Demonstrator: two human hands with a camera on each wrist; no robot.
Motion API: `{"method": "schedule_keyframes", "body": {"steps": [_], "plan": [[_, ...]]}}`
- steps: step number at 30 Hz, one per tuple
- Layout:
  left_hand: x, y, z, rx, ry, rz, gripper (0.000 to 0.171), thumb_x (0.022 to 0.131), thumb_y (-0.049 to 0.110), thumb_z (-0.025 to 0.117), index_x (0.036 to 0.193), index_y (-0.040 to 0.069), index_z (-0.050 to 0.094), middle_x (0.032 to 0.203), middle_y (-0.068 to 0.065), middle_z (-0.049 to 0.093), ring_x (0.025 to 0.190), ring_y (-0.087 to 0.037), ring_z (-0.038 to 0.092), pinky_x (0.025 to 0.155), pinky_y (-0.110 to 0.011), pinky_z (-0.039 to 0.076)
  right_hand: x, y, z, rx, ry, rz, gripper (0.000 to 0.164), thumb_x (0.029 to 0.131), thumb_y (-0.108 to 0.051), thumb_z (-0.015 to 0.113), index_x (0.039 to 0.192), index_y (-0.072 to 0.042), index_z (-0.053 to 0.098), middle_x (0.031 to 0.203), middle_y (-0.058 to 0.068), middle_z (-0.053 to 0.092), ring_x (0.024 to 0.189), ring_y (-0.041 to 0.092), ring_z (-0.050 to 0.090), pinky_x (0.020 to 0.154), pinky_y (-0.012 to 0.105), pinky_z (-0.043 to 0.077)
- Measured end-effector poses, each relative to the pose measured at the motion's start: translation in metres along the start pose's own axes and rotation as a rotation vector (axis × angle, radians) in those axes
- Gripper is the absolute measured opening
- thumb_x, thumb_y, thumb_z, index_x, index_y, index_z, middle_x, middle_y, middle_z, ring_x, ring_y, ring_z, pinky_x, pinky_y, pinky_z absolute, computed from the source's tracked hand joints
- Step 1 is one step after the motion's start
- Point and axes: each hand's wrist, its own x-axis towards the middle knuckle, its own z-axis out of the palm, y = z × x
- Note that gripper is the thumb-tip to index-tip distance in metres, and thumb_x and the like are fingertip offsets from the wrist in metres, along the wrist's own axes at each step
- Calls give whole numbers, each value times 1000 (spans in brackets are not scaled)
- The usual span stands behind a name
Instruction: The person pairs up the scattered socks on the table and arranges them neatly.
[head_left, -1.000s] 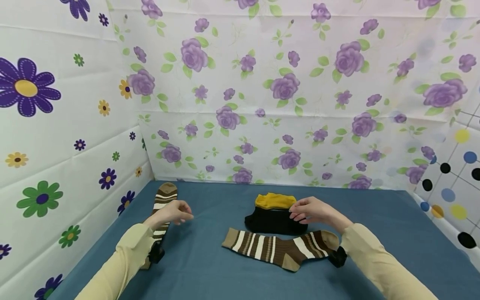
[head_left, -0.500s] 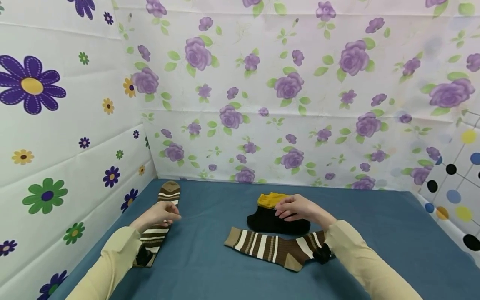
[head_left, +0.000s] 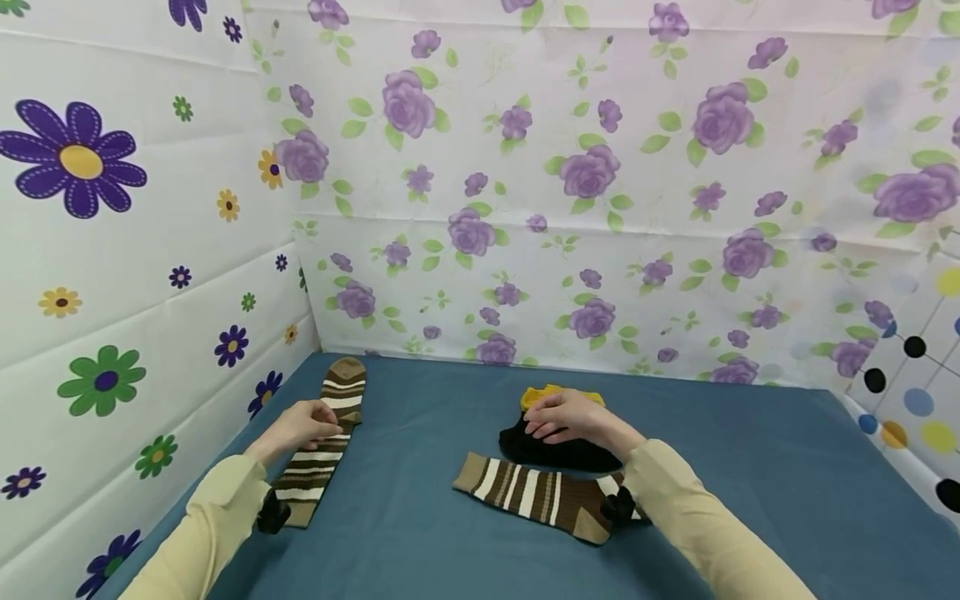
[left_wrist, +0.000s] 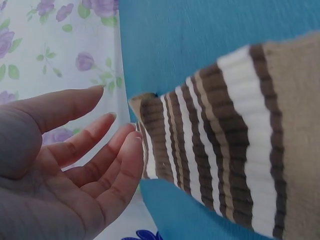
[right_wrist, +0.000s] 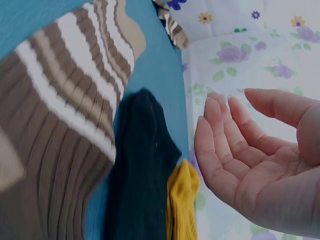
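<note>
At the left, a brown striped sock lies lengthwise on the blue cloth, its tan cuff toward the near side. My left hand hovers over it with loosely bent fingers and holds nothing; the left wrist view has the striped ribbing beyond the fingertips. My right hand is in the air over a black sock, fingers relaxed around nothing. Behind the black sock lies a yellow sock, partly covered by the hand. A second striped sock lies crosswise nearer to me, its toe end hidden by the right wrist and sleeve.
Blue cloth covers the table. A white sheet with purple roses hangs along the back edge, and a daisy-printed sheet stands at the left. A dotted sheet borders the right. Each wrist carries a small black camera.
Both hands have drifted left in the head view, the left one over the striped sock and the right one from the black sock's right end toward its middle. The socks stay put; the view shifts slightly.
</note>
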Motion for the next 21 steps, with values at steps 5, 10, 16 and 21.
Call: {"method": "schedule_keyframes", "body": {"steps": [5,10,16,21], "plan": [[0,-6,-5,103,41,4,15,84,8,62,90,-4,54,83,-10,55,73,-27,54,60,-39,47,8,-7,17,-16,-35,-43,31,91,-18,57,111,5,57,96,13,62,89,27,59,76,39,47],[4,-10,-6,190,63,45,23,85,8,61,99,-9,53,92,-20,55,81,-33,53,64,-44,44,16,-13,34,-23,-55,-60,32,91,-18,57,110,7,56,96,14,63,89,29,59,76,38,48],[10,-13,-6,228,74,63,36,84,8,60,110,-15,49,106,-34,48,82,-35,51,64,-44,43,25,-23,52,-18,-71,-85,30,90,-19,58,107,5,59,94,12,62,92,36,56,78,44,46],[14,-17,-5,239,72,39,40,84,8,60,113,-17,48,116,-38,40,86,-36,47,66,-43,41,31,-29,68,-30,-95,-113,27,90,-18,59,105,3,61,93,11,63,93,36,56,78,47,45]]}}
